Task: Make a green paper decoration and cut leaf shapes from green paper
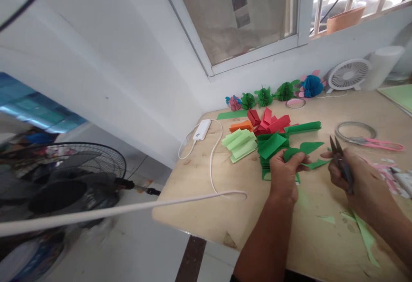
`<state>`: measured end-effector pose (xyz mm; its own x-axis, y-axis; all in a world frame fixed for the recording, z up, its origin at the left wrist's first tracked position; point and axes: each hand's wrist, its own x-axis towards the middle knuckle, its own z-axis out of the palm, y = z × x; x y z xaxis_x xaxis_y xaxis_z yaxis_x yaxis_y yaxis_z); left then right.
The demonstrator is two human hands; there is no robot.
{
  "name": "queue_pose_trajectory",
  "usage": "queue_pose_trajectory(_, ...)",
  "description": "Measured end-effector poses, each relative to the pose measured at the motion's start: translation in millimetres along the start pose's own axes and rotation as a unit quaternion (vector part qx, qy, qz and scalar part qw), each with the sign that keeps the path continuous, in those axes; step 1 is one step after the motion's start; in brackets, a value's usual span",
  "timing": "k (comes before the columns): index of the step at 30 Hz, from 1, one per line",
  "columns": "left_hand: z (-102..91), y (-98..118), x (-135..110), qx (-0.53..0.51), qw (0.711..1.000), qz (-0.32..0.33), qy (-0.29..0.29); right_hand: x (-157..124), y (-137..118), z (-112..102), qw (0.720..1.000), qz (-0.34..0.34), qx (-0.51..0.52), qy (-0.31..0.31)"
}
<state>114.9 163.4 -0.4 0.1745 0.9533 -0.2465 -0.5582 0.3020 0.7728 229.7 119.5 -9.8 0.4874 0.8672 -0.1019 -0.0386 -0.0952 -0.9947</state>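
My left hand (285,177) pinches a dark green folded paper piece (304,150) cut to a leaf shape, held just above the wooden table (199,196). My right hand (357,183) grips small metal snips (339,159), blades pointing up and away, a short way right of the green paper. Under and behind my left hand lie stacks of pleated paper: dark green (270,144), light green (240,144), red (270,122) and orange (241,125).
Paper flower balls (264,97) line the wall. A desk fan (347,75), tape ring (295,103), wire coil (355,129), pink scissors (383,145), power bank (202,129) with white cable (212,166), green scraps (365,237). A standing fan (64,179) on the floor left.
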Motion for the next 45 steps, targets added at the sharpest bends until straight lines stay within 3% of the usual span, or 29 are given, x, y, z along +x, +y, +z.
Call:
queue_pose_trajectory(4,2.0,-0.4,1.0,-0.041,0.999,0.021,0.017,-2.1,6.5,3.3,0.997,0.051,-0.003,-0.052)
queue_pose_trajectory(12,4.2,-2.4,2.9,-0.064,0.997,0.024,0.046,-6.3,6.0,12.0,0.989,0.102,-0.058,-0.09)
queue_pose_trajectory(23,12.3,-5.4,-2.7,-0.079,0.995,0.01,0.064,-10.4,-0.1,17.3,0.989,0.077,-0.103,-0.072)
queue_pose_trajectory(45,10.2,-12.8,1.1,-0.069,0.997,0.027,0.03,-9.6,-0.5,15.0,0.987,0.048,-0.131,-0.075)
